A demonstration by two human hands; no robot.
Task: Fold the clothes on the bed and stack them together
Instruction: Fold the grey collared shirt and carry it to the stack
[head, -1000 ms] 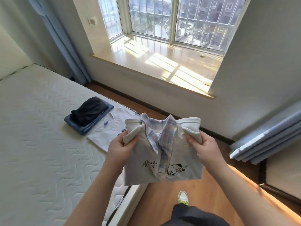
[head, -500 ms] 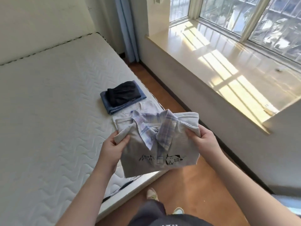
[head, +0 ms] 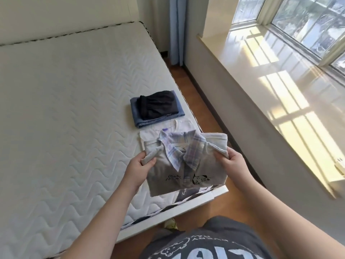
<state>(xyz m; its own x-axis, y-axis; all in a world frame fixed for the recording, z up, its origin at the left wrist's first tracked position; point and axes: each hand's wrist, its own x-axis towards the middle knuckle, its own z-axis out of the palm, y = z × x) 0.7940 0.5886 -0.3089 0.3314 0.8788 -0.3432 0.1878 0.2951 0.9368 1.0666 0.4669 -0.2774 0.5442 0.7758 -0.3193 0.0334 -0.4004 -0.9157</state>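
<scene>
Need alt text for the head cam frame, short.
Both hands, left and right, hold a folded grey shirt with a plaid collar above a white T-shirt at the mattress corner; beyond it, black shorts lie on folded blue jeans.

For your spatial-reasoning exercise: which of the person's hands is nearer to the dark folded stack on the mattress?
Left. The left hand grips the grey shirt at its left edge, almost directly below the dark folded stack. The right hand grips the shirt's opposite edge, farther off toward the window side.

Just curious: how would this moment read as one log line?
step: carrying folded grey shirt | left hand: grips | right hand: grips | below: white shirt on bed
</scene>
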